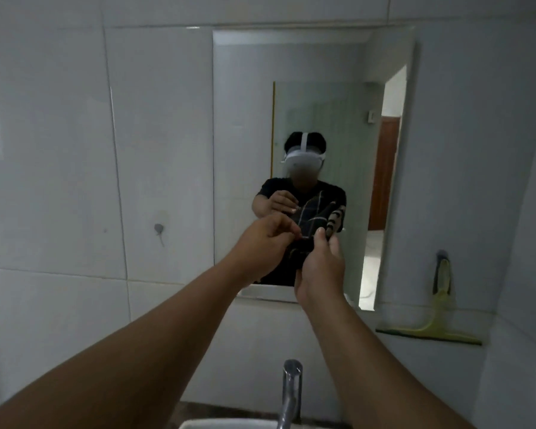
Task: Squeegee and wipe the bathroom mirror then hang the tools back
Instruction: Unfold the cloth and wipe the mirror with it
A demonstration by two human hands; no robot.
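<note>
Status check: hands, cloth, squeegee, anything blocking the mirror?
Both hands, left hand and right hand, grip the dark cloth before the mirror. Squeegee hangs on the right wall. Nothing blocks the glass.

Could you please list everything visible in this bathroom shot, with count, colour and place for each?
mirror: one, frameless, on the wall straight ahead.
squeegee: one, yellow-green, hanging from a hook on the wall right of the mirror, blade down.
wall hook: one, grey, on the tiles left of the mirror, nothing on it.
cloth: one, dark with pale check lines, held in front of the mirror's lower part.
tap: one, chrome, bottom centre.
basin: one, white, its rim just showing at the bottom edge.
wall tiles: many, pale grey.
left hand: pinching the cloth's edge.
right hand: gripping the cloth from below.
</note>
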